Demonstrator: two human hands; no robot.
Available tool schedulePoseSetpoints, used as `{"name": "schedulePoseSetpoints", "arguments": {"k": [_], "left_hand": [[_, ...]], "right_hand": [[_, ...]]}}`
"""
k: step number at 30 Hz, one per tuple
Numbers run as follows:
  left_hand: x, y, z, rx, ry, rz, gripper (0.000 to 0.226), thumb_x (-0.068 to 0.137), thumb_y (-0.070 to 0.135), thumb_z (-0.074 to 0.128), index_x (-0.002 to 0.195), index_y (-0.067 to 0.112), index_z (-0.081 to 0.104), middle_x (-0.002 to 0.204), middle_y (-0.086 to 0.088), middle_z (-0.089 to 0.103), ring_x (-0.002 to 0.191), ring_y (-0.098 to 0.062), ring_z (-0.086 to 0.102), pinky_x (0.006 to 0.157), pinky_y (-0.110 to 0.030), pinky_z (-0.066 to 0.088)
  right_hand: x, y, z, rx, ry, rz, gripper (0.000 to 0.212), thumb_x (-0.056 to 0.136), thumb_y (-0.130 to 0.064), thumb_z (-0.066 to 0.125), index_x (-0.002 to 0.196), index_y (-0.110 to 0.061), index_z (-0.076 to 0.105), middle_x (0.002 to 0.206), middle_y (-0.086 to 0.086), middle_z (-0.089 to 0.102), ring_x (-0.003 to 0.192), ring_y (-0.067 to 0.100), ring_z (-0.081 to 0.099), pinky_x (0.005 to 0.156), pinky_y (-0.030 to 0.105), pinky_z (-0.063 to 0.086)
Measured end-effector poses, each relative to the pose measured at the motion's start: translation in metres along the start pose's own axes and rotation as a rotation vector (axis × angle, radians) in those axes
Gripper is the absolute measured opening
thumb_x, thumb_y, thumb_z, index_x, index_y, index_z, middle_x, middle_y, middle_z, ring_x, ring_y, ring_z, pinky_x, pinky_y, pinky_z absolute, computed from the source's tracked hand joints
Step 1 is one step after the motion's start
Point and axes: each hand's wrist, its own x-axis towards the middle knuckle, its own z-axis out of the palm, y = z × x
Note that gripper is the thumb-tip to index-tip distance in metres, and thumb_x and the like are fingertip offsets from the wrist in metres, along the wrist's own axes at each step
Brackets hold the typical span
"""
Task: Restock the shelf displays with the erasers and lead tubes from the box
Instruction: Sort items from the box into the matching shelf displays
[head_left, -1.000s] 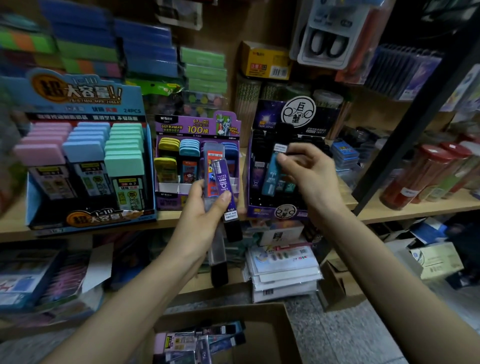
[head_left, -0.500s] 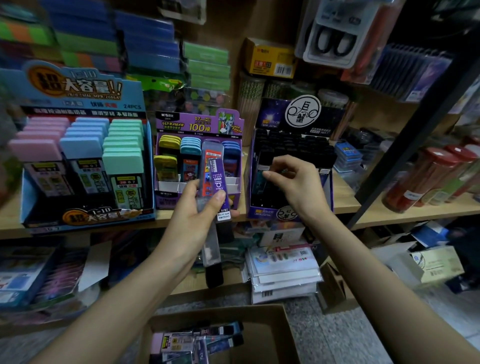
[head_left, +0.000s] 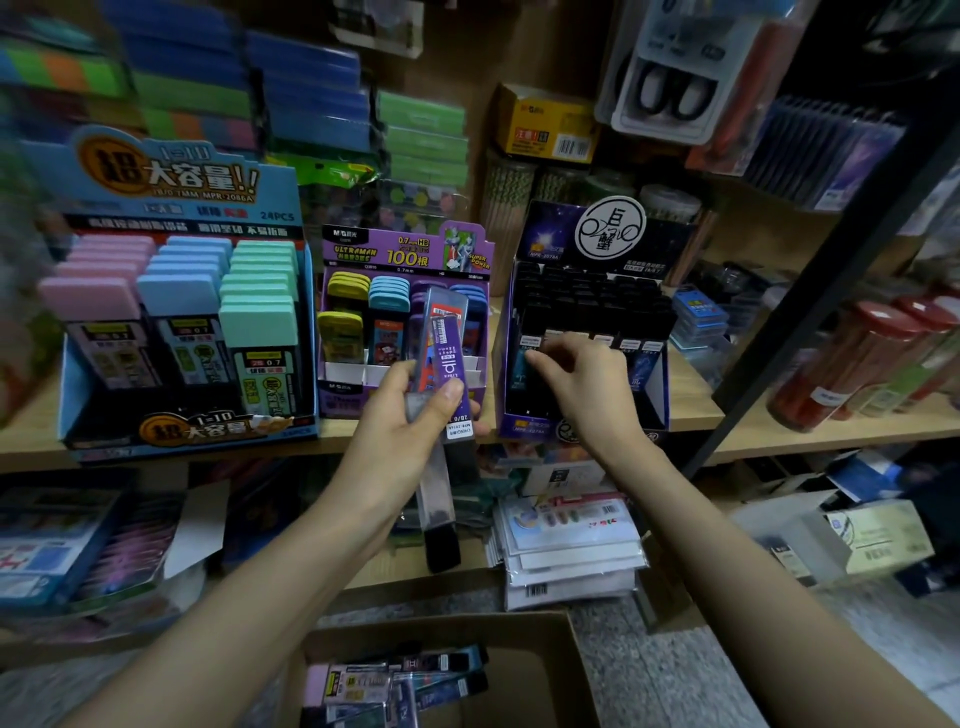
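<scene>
- My left hand (head_left: 410, 415) is clamped round a bundle of lead tubes (head_left: 441, 374), thumb pressed across the purple one, the ends sticking out below my fist.
- My right hand (head_left: 587, 384) is at the front row of the dark display (head_left: 582, 332). The fingertips (head_left: 535, 358) curl down against a teal tube (head_left: 521, 371) sitting in its slot; I judge I'm seating it, though I cannot tell whether I'm pinching it or only pushing.
- More tubes lie in the box (head_left: 540, 670) on the floor below me.
- Risk: the bundle is held loosely near its middle. If my thumb slackens while I attend to the right side, the lower tubes could slide out and drop.
- Risk: the slots are tightly packed. Pushing at a slant could jam the tube or tip its neighbours.
- Risk: the display stands at the shelf (head_left: 753, 415) edge. A hard push may shift it.
</scene>
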Motion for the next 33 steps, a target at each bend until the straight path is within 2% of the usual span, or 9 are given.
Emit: {"name": "schedulePoseSetpoints", "arguments": {"k": [3, 5, 7, 11, 16, 18, 21, 25, 33], "left_hand": [[-0.001, 0.003, 0.0, -0.018, 0.012, 0.001, 0.012, 0.093, 0.018, 0.051, 0.103, 0.026, 0.051, 0.075, 0.009, 0.072, 0.071, -0.004, 0.07, 0.057, -0.009, 0.048], [-0.001, 0.005, 0.0, -0.038, 0.029, 0.001, 0.014, 0.092, 0.02, 0.052, 0.105, 0.026, 0.051, 0.083, 0.003, 0.072, 0.074, -0.008, 0.071, 0.058, -0.011, 0.05], [-0.001, 0.006, -0.001, -0.056, 0.061, 0.003, 0.016, 0.092, 0.021, 0.052, 0.106, 0.027, 0.051, 0.092, 0.001, 0.07, 0.079, -0.009, 0.071, 0.06, -0.013, 0.052], [0.002, 0.009, -0.005, -0.057, 0.118, 0.049, 0.014, 0.092, 0.022, 0.052, 0.105, 0.025, 0.052, 0.088, 0.008, 0.071, 0.085, -0.003, 0.067, 0.066, -0.011, 0.05], [-0.001, 0.013, -0.004, -0.062, 0.101, 0.084, 0.014, 0.094, 0.021, 0.05, 0.108, 0.023, 0.05, 0.085, 0.01, 0.074, 0.086, -0.005, 0.069, 0.068, -0.015, 0.053], [-0.002, 0.013, -0.005, -0.064, 0.105, 0.077, 0.015, 0.093, 0.024, 0.05, 0.108, 0.023, 0.051, 0.091, 0.005, 0.074, 0.091, -0.011, 0.069, 0.076, -0.021, 0.056], [-0.002, 0.013, -0.007, -0.013, 0.146, 0.1, 0.013, 0.093, 0.027, 0.05, 0.105, 0.023, 0.052, 0.099, 0.0, 0.071, 0.093, -0.012, 0.068, 0.08, -0.027, 0.054], [0.002, 0.016, -0.015, -0.064, 0.184, 0.115, 0.009, 0.095, 0.023, 0.048, 0.104, 0.021, 0.052, 0.1, 0.003, 0.069, 0.087, -0.009, 0.07, 0.071, -0.017, 0.054], [-0.001, 0.013, -0.013, -0.01, 0.128, 0.051, 0.009, 0.095, 0.022, 0.049, 0.103, 0.026, 0.051, 0.088, 0.002, 0.072, 0.081, -0.012, 0.071, 0.064, -0.019, 0.056]], "right_hand": [[-0.004, -0.007, -0.006, -0.14, -0.02, -0.008, 0.031, 0.092, -0.037, 0.057, 0.096, -0.008, 0.067, 0.086, 0.009, 0.07, 0.081, 0.023, 0.065, 0.071, 0.036, 0.053], [-0.009, -0.018, -0.016, -0.175, 0.041, -0.055, 0.033, 0.093, -0.04, 0.052, 0.098, -0.01, 0.066, 0.086, 0.005, 0.069, 0.08, 0.022, 0.064, 0.068, 0.036, 0.051], [-0.017, -0.033, -0.025, 0.012, -0.008, -0.091, 0.029, 0.094, -0.037, 0.051, 0.095, -0.012, 0.066, 0.08, 0.002, 0.068, 0.075, 0.016, 0.064, 0.066, 0.035, 0.051], [-0.051, -0.066, -0.018, 0.548, -0.412, 0.069, 0.017, 0.091, -0.031, 0.059, 0.086, -0.017, 0.066, 0.067, -0.004, 0.062, 0.061, 0.003, 0.056, 0.055, 0.016, 0.046], [-0.069, -0.071, -0.01, 0.816, -0.517, 0.306, 0.016, 0.087, -0.014, 0.065, 0.101, -0.006, 0.061, 0.074, 0.001, 0.065, 0.07, 0.012, 0.063, 0.075, 0.039, 0.053], [-0.071, -0.071, -0.013, 0.858, -0.551, 0.302, 0.004, 0.088, -0.01, 0.062, 0.092, -0.009, 0.062, 0.079, 0.007, 0.066, 0.07, 0.013, 0.063, 0.071, 0.032, 0.052], [-0.069, -0.069, -0.02, 0.902, -0.5, 0.31, 0.003, 0.089, -0.007, 0.06, 0.088, -0.01, 0.059, 0.083, 0.011, 0.067, 0.071, 0.014, 0.064, 0.062, 0.023, 0.052], [-0.057, -0.06, -0.043, 0.923, -0.371, 0.284, 0.005, 0.09, -0.003, 0.057, 0.095, -0.005, 0.058, 0.079, 0.008, 0.067, 0.066, 0.01, 0.065, 0.057, 0.02, 0.053], [-0.017, -0.02, -0.096, 0.663, -0.081, 0.137, 0.009, 0.09, -0.021, 0.061, 0.095, -0.014, 0.066, 0.096, 0.008, 0.068, 0.092, 0.02, 0.067, 0.085, 0.038, 0.054]]}}
